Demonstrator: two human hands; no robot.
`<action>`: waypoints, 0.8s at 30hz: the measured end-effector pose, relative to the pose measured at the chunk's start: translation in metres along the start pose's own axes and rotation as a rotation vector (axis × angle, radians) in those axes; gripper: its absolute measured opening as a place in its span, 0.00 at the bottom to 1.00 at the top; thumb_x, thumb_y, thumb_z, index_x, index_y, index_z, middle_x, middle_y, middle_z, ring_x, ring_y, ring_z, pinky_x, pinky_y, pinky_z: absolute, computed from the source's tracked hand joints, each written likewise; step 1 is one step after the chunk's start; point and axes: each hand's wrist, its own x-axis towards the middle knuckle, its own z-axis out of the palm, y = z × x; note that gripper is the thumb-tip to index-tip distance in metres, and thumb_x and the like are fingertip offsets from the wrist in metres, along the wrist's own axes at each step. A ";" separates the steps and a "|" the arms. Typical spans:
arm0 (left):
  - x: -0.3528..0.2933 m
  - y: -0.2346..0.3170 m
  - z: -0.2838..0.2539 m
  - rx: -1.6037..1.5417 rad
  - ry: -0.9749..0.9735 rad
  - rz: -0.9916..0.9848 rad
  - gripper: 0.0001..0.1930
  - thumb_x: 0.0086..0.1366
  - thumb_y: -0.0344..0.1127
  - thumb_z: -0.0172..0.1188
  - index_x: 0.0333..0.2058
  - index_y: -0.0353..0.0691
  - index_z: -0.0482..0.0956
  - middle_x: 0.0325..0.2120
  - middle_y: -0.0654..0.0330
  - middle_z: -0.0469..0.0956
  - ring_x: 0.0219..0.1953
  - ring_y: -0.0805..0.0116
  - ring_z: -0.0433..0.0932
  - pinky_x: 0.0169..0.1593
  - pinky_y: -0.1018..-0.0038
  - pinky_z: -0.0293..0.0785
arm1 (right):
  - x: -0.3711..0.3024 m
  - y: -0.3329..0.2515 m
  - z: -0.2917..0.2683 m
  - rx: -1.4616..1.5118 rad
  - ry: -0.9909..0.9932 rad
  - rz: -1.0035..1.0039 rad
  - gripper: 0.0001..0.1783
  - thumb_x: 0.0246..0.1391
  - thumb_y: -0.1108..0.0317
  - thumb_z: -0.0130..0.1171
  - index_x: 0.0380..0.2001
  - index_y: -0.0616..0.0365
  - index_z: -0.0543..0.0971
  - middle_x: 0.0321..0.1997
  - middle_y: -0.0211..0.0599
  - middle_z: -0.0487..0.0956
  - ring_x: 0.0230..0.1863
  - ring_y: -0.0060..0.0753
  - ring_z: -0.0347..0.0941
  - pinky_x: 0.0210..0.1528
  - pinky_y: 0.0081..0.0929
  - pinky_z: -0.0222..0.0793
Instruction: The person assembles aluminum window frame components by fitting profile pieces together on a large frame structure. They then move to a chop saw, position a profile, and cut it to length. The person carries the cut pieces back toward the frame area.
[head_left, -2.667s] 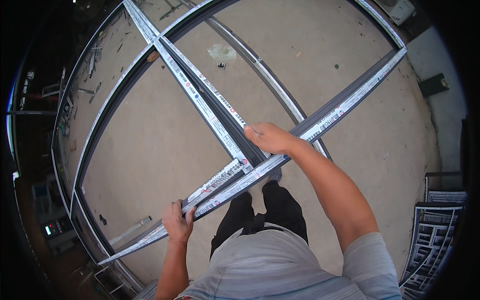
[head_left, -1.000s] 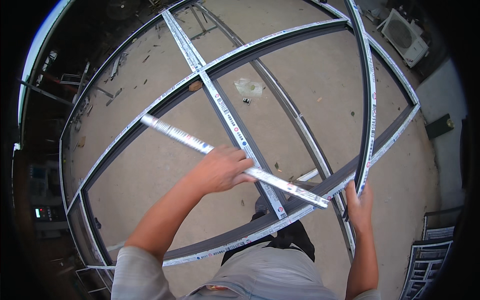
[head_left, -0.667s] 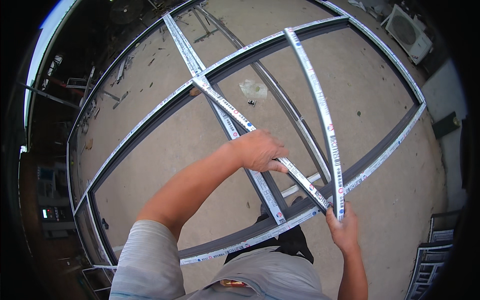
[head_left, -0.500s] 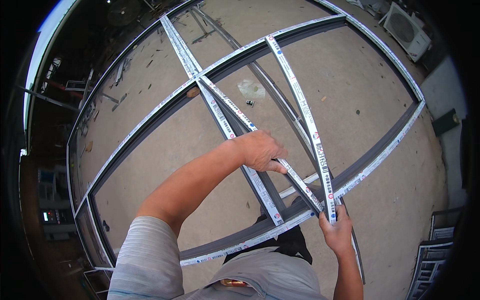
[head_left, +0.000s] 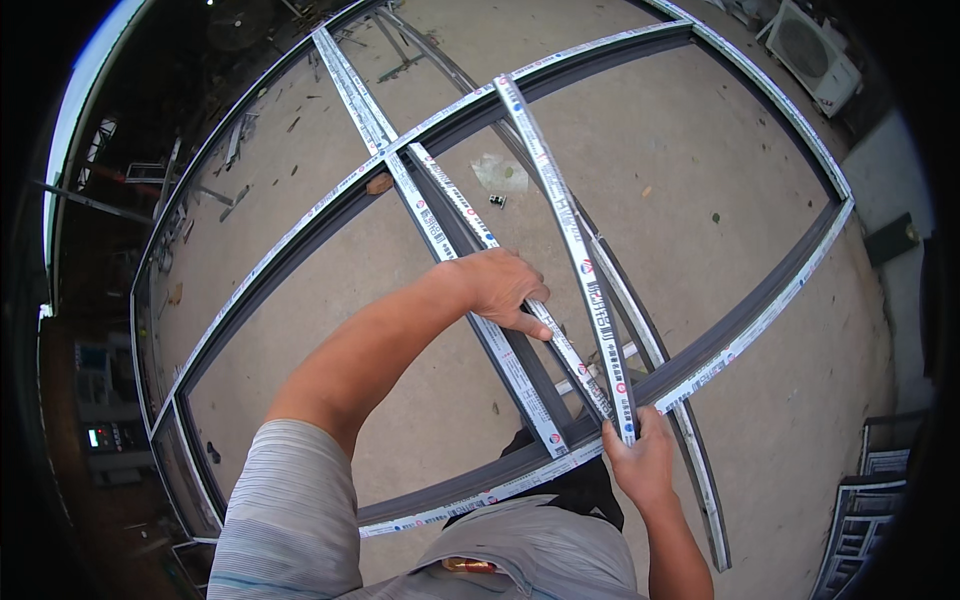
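Observation:
A large frame of dark profiles (head_left: 725,352) covered in white printed film lies in front of me, with a fixed crossbar (head_left: 318,208) and a middle bar (head_left: 425,215). My left hand (head_left: 500,288) is closed round a slim filmed profile strip (head_left: 568,352), which runs close beside the middle bar on its right. My right hand (head_left: 643,462) grips the near end of a second, longer profile strip (head_left: 587,265) at the frame's near edge. That strip's far end reaches over the crossbar. The near ends of both strips meet by my right hand, whose fingers partly hide them.
Under the frame a long metal rail (head_left: 700,480) slants toward my right side. A brownish block (head_left: 379,184) sits by the crossbar joint. An air-conditioner unit (head_left: 812,58) stands far right; stacked small frames (head_left: 850,530) are near right. Scraps dot the floor.
My right hand has moved left with the longer strip, which now lies nearer the left-hand strip. My left hand has shifted slightly left and up with its strip.

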 end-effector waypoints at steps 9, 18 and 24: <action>-0.016 -0.011 0.003 0.000 0.008 -0.047 0.34 0.69 0.71 0.60 0.40 0.38 0.87 0.40 0.49 0.85 0.50 0.43 0.82 0.61 0.54 0.75 | 0.013 -0.011 0.013 -0.032 -0.001 -0.127 0.19 0.55 0.62 0.76 0.38 0.62 0.78 0.36 0.55 0.79 0.42 0.65 0.77 0.45 0.55 0.72; -0.015 -0.016 0.020 0.097 -0.012 0.012 0.38 0.69 0.76 0.56 0.34 0.38 0.85 0.33 0.50 0.81 0.42 0.46 0.81 0.59 0.55 0.74 | 0.022 -0.017 -0.010 -0.044 -0.116 -0.042 0.21 0.57 0.58 0.75 0.45 0.62 0.81 0.37 0.55 0.81 0.43 0.63 0.79 0.48 0.52 0.74; -0.019 -0.023 0.033 0.103 -0.036 -0.019 0.40 0.69 0.77 0.54 0.33 0.38 0.84 0.31 0.53 0.79 0.40 0.50 0.80 0.57 0.57 0.73 | 0.026 -0.011 -0.006 -0.027 -0.108 -0.028 0.22 0.57 0.59 0.75 0.43 0.66 0.80 0.35 0.55 0.81 0.40 0.61 0.79 0.45 0.51 0.75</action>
